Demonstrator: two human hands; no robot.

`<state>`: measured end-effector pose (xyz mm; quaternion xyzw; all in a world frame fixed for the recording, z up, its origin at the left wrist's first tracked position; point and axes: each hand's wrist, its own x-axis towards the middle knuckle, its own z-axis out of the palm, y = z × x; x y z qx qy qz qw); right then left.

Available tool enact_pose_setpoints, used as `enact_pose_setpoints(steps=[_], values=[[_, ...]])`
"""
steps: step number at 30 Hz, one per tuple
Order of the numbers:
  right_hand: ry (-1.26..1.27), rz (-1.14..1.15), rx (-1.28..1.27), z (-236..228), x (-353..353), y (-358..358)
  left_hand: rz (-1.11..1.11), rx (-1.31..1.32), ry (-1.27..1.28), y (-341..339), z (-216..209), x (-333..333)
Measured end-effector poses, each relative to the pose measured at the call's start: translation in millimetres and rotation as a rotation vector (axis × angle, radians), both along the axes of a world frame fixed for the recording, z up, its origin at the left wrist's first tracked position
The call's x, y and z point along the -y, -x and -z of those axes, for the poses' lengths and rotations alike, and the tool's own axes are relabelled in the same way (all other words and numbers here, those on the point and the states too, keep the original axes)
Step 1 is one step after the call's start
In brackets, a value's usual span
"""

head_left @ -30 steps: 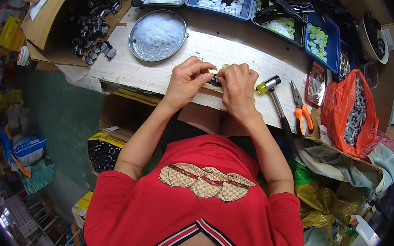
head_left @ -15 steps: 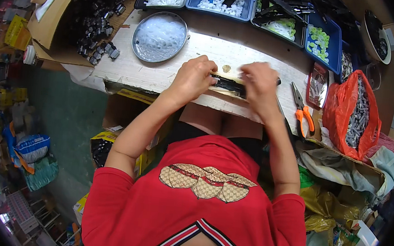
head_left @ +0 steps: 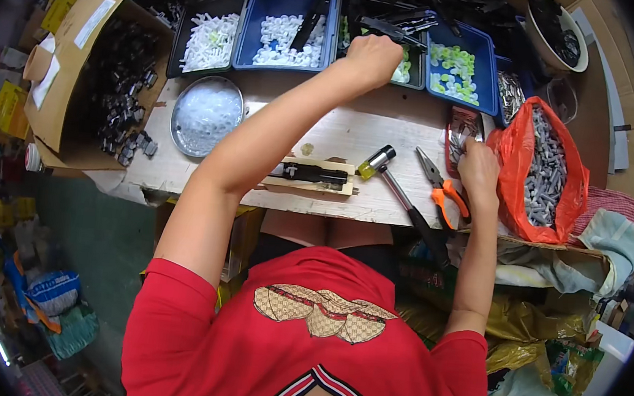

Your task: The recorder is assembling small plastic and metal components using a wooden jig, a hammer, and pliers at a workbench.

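My left hand [head_left: 374, 60] is stretched to the third bin [head_left: 415, 81], which holds black strips and small green and white parts. Its fingers are curled, and what they hold is hidden. My right hand [head_left: 479, 168] is at a small red box [head_left: 452, 162] of thin metal pieces, fingertips pinched together at its edge; anything between them is too small to make out. Near the table's front edge, a black part [head_left: 312, 173] lies in a pale wooden holder [head_left: 288, 183], touched by neither hand. My left forearm covers part of the holder.
A hammer [head_left: 403, 194] and orange-handled pliers [head_left: 450, 199] lie right of the holder. A round metal dish [head_left: 243, 114] stands left. Blue bins [head_left: 284, 68] line the back. At right is a red bag [head_left: 578, 177] of grey pieces; a cardboard box [head_left: 64, 90] of black parts is at left.
Both hands have left the black part in the holder. My left hand has moved out to the third bin, my right hand rightward to the red box. The hammer now shows fully.
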<state>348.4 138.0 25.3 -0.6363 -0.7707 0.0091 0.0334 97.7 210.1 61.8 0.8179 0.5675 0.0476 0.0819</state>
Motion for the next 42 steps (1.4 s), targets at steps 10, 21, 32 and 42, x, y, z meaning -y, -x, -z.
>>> enact_pose_setpoints(steps=[10,21,32,42], values=[[0.139,-0.013,-0.083,-14,3,-3,0.063,0.054,0.125,13,13,-28],[0.02,-0.046,-0.218,-5,2,-11,-0.122,0.777,0.181,37,6,-22],[0.379,-0.084,-1.327,-49,31,50,-0.071,1.628,0.562,55,-7,102],[0.536,-0.441,-1.363,-45,60,139,-0.177,1.886,0.662,68,27,188]])
